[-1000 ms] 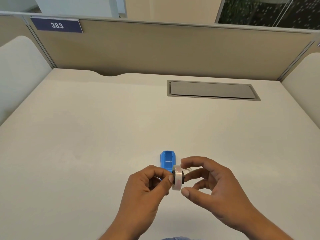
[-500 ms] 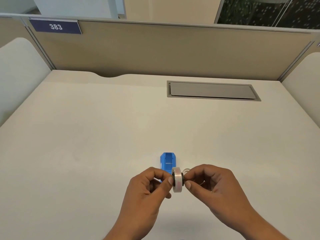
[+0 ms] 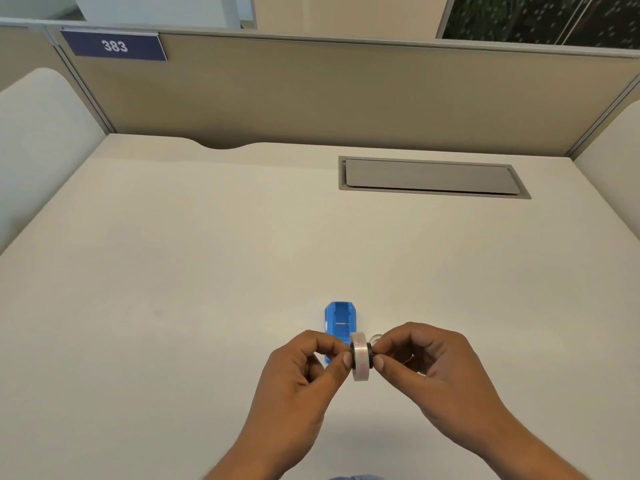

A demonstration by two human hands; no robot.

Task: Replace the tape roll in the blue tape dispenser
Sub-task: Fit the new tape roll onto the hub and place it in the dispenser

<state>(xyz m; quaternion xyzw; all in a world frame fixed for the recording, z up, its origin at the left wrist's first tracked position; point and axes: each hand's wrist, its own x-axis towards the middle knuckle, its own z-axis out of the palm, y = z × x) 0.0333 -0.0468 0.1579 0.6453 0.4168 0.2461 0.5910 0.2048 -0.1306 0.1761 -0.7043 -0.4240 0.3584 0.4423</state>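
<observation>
1. At 6 o'clock on the desk [image 3: 173,271], both hands meet just above the surface, pinching one tape roll [image 3: 360,362] between them.
2. Left hand [image 3: 301,379]: thumb and forefinger closed on the roll's left face; the other fingers curl into the palm.
3. Right hand [image 3: 433,372]: thumb and forefinger closed on a black hub [image 3: 370,355] (seen as a dark ring at the roll's right face); remaining fingers loosely bent.
4. Roll stands on edge, its pale translucent band facing the camera.
5. Blue tape dispenser [image 3: 340,322] lies on the desk at 12 o'clock of the roll, just behind the left fingertips, its near end hidden by them. Its open top channel shows.
6. A small clear ring [image 3: 375,338] sits at 1 o'clock of the roll, partly hidden by the right forefinger; cannot tell what it is.
7. Grey hatch [image 3: 433,177] is set flush at 1 o'clock, well apart; the partition [image 3: 346,91] carries a "383" plate [image 3: 114,46] at 11 o'clock.
</observation>
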